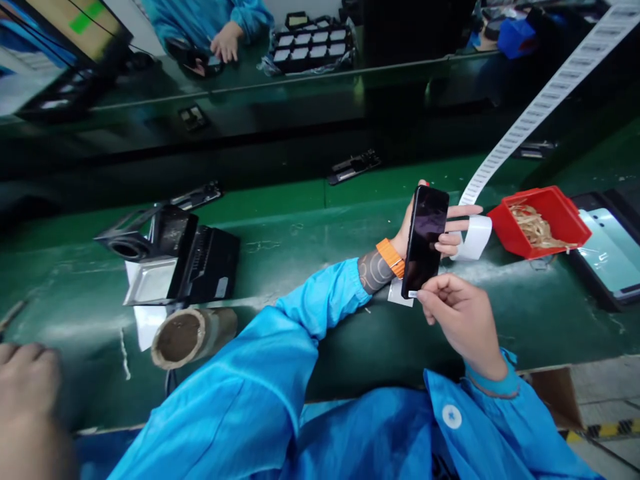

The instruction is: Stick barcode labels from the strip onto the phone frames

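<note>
A black smartphone [427, 233] with a dark screen rests in my left hand [406, 227], whose fingers wrap behind it and show past its right edge. Thumb and forefinger of my right hand [463, 320] pinch a small white label [413, 294] at the phone's lower edge. A curled piece of white backing paper [477, 239] sticks out by my left fingers. Behind that hand, a long strip of barcode labels [543, 107] runs up to the top right. Another bit of white paper [400, 293] shows below the orange watch band [390, 258].
Right of my hands stands a red bin [565, 213] with tangled strips, beside a tray of light-blue panels [613, 247]. Left are a black stand-like device [213, 263] and a cardboard tube [220, 327]. Another person's hand [30, 400] enters lower left; a co-worker's hand [227, 41] works across.
</note>
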A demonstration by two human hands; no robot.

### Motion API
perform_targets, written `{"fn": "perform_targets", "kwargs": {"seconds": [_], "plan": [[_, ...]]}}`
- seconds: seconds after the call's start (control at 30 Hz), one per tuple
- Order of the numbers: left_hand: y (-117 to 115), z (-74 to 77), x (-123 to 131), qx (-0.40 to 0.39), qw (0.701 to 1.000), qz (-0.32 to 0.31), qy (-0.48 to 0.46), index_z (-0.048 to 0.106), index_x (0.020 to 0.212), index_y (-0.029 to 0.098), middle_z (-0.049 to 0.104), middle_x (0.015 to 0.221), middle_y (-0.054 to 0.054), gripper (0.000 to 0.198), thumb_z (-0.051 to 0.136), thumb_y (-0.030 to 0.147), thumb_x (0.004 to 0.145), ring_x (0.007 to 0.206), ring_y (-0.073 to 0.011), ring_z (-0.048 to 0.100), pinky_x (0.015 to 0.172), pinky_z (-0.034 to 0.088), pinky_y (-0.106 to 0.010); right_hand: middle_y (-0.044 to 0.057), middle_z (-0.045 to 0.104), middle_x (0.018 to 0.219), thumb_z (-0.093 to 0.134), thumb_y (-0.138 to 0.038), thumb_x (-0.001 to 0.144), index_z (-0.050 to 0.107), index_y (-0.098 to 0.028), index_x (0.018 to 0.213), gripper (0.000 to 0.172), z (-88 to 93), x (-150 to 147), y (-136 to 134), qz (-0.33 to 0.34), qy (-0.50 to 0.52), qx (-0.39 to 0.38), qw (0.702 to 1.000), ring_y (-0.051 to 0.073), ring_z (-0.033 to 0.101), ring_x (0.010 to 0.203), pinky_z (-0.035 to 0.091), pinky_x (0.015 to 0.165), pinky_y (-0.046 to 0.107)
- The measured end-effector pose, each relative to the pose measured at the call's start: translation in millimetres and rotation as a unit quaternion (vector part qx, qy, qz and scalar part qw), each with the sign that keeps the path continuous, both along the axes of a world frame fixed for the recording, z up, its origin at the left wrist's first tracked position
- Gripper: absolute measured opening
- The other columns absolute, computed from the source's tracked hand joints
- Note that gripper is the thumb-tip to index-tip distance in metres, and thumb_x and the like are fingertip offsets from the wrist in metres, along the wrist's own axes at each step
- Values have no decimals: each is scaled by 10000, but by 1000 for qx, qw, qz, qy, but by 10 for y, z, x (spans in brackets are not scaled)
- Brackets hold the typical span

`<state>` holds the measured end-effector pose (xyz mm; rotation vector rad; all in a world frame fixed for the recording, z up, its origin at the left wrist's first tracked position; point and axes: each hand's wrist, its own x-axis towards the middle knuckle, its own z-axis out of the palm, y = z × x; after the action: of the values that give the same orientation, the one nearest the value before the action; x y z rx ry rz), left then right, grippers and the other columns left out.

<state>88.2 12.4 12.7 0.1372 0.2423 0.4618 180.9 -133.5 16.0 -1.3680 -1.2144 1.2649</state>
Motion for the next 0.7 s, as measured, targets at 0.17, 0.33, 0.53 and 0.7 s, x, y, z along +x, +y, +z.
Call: {"fn": "perform_targets", "kwargs": {"seconds": [0.17,0.33,0.53,0.7], "plan": [[12,-15,28,-16,999,27,32,591,1288,68,476,660,-32,816,254,718,928,481,-102,290,427,219,-212,-26,587,579,695,-355,873,618,-194,767,207,-126,-65,-30,-39,-76,25,996,117,532,495,427,480,231],[-8,-52,1,-30,996,78,44,610,1253,58,401,594,0,787,247,691,956,483,-116,318,433,253,-207,18,601,747,734,-409,843,587,-201,881,257,-366,-12,-30,-131,-230,127,956,176,574,633,485,563,305],[-182,52,16,-41,966,221,132,510,1368,157,464,632,0,726,214,685,967,483,-111,391,463,314,-194,160,588,1366,579,-248,948,585,-237,1321,373,-367,140,-30,-12,-268,414,870,347,550,1278,513,1005,558],[-333,191,-213,98,925,271,247,599,1184,206,640,908,-61,468,602,570,890,716,-173,633,596,482,-256,94,742,968,530,-333,996,700,-224,1132,243,26,433,60,-182,-107,216,953,256,716,763,623,629,370]]}}
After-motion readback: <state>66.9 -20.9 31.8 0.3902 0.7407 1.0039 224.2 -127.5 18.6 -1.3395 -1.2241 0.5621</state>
